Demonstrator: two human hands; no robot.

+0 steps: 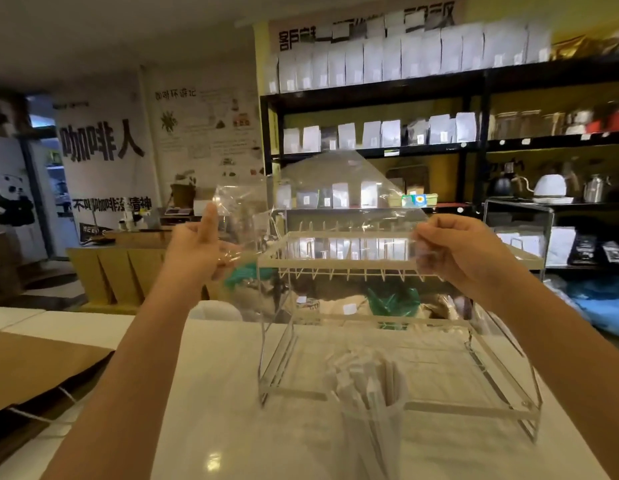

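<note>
head view: a sheet of clear plastic film (335, 181) is held up in the air between two hands, above the desk (214, 393) and level with the upper tier of a white two-tier wire rack (335, 263). whether the film touches that tier cannot be told. the left hand (193, 247) has its fingers curled and its thumb raised, and it grips the crumpled left end of the film. the right hand (453, 251) has its fingers curled down and pinches the film's lower right edge, just in front of the tier's right end. the film rises to a peak between the two hands. the rack stands on the right half of the desk, with its back near the far edge. a bundle in clear wrapping (366, 386) lies within the rack's base frame. a brown paper bag (34, 368) lies flat at the desk's left edge. dark shelves (474, 98) with white pouches stand beyond the far edge.
</note>
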